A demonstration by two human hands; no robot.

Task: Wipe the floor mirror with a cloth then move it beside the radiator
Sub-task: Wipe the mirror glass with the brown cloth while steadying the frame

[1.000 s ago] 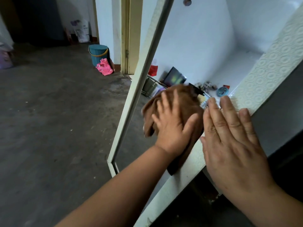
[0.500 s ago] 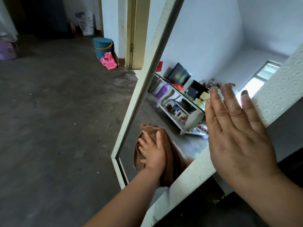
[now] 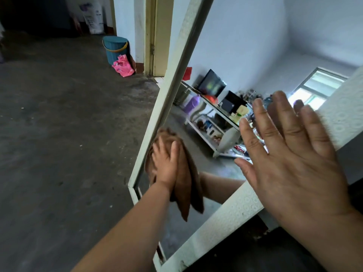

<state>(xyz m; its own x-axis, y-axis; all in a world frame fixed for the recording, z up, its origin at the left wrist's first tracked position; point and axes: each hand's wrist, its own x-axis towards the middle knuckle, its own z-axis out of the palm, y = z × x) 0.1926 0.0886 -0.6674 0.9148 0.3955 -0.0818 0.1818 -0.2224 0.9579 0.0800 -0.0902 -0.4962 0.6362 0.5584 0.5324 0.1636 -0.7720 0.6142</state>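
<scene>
**Floor mirror** (image 3: 231,55): tall, in a white patterned frame. It stands tilted at centre-right of the scene, with its lower left corner on the concrete floor (image 3: 59,134).

**Cloth** (image 3: 186,185): brown, bunched against the glass near the mirror's lower left corner, with a loose end hanging below.

**Left hand** (image 3: 166,163): lies flat on the cloth, fingers straight and close together, pressing it to the glass. It does not clutch the cloth.

**Right hand** (image 3: 290,165): at near right, palm forward and fingers spread. It lies flat over the mirror's right frame edge and the glass beside it, gripping nothing.

**In the glass:** a reflected shelf unit (image 3: 208,122) loaded with small items, and a bright window (image 3: 314,85).

**Far left of the mirror:**
- a teal bucket (image 3: 115,49) with a pink bag (image 3: 123,65) touching its base
- a yellowish door frame (image 3: 157,36) just beside them
- a white sack (image 3: 93,15) farther back
</scene>
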